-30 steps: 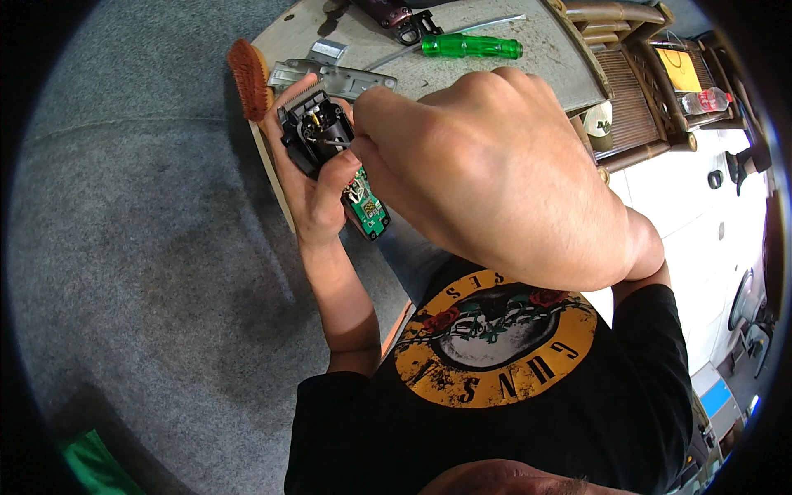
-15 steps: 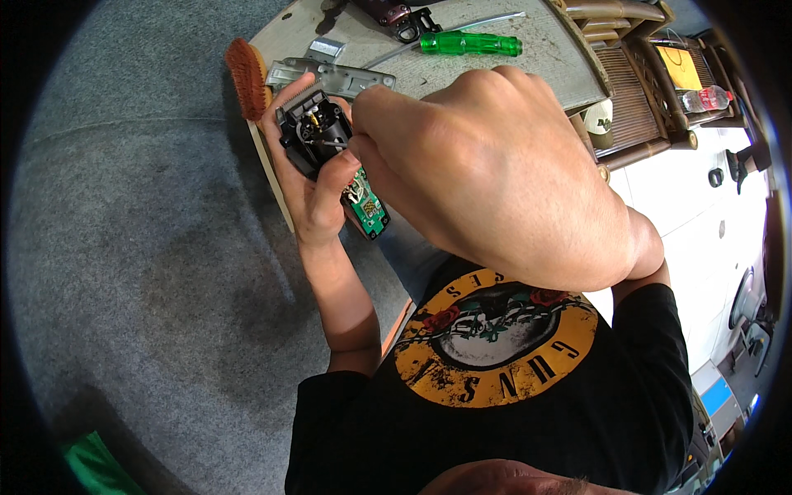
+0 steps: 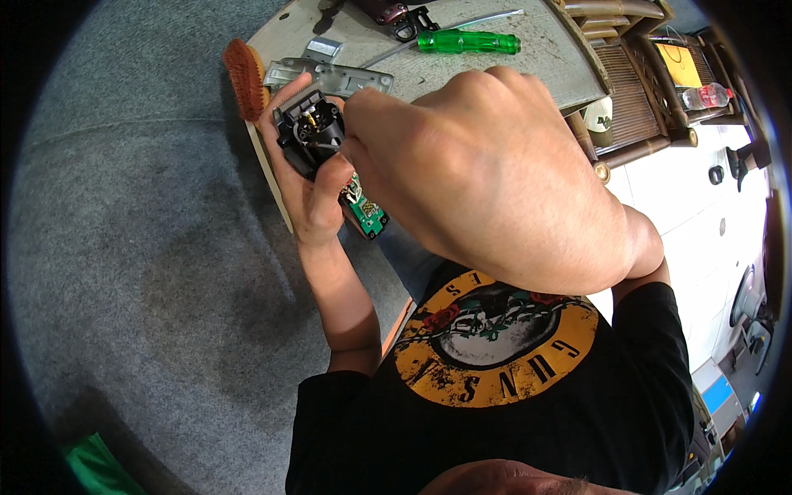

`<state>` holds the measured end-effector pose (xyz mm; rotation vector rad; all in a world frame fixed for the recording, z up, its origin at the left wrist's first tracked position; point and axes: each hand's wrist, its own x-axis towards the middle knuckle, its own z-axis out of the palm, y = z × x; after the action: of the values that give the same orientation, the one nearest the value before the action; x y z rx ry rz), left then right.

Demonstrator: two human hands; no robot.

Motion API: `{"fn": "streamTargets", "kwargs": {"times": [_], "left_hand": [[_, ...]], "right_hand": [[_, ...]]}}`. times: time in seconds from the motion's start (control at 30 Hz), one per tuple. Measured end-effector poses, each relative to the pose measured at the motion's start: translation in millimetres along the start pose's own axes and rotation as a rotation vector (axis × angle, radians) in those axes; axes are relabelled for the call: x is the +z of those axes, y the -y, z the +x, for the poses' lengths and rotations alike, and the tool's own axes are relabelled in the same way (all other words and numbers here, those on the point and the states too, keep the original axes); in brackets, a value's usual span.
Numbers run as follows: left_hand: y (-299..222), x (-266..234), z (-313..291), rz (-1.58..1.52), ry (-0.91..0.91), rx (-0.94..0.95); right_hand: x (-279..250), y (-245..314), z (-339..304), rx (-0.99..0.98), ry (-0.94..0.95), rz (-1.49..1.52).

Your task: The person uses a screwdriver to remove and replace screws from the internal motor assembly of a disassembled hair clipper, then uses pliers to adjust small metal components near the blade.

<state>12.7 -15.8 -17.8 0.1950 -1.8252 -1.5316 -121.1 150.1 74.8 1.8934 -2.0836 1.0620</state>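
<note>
My left hand (image 3: 318, 206) is wrapped round an opened hair clipper (image 3: 307, 124), its toothed blade pointing to the far side. Black housing and inner metal parts lie exposed, and a green circuit board (image 3: 369, 216) shows at its near end. My right hand (image 3: 495, 173) is closed in a pinch right over the clipper, its knuckles upward. A thin metal tip (image 3: 327, 146) sticks out by its fingertips into the housing; the rest of that tool is hidden by the hand. The left thumb presses on the clipper's side, close to the right fingertips.
Beyond my hands, a worn table (image 3: 495, 78) bears a green-handled screwdriver (image 3: 470, 43), a grey clipper casing (image 3: 338, 76) and a dark maroon device (image 3: 384, 12). A brown brush (image 3: 244, 78) lies at its left edge. Bamboo furniture (image 3: 631, 91) with a bottle (image 3: 707, 96) stands to the right.
Both hands and the clipper have barely moved; the clipper and the right fingertips sit slightly farther left. The grip of each hand looks the same.
</note>
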Motion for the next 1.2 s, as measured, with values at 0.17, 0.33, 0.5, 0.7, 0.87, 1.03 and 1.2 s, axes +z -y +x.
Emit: {"fn": "streamTargets", "kwargs": {"times": [0.17, 0.33, 0.5, 0.7, 0.87, 1.03, 1.2], "left_hand": [[0.8, 2.5, 0.0, -0.021, -0.009, 0.013], [2.9, 1.6, -1.1, -0.017, -0.025, 0.004], [1.2, 0.7, 1.0, -0.003, -0.011, 0.007], [-1.2, 4.0, 1.1, -0.017, -0.025, 0.003], [4.8, -1.1, 0.3, 0.01, -0.026, 0.005], [5.1, -1.5, 1.9, 0.032, -0.013, 0.02], [3.0, 2.3, 1.9, 0.022, -0.046, 0.013]], "right_hand": [[-6.6, 6.6, 1.3, 0.072, 0.089, -0.004], [-7.1, 5.0, 1.8, 0.061, 0.102, 0.005], [-6.6, 4.5, 1.6, 0.07, 0.084, 0.004], [-5.3, 4.8, -0.2, 0.063, 0.059, 0.005], [0.6, 1.0, -1.4, 0.014, -0.015, -0.023], [-7.1, 6.0, -0.1, 0.073, 0.096, -0.012], [1.6, 3.0, -1.2, 0.041, 0.011, -0.029]]}}
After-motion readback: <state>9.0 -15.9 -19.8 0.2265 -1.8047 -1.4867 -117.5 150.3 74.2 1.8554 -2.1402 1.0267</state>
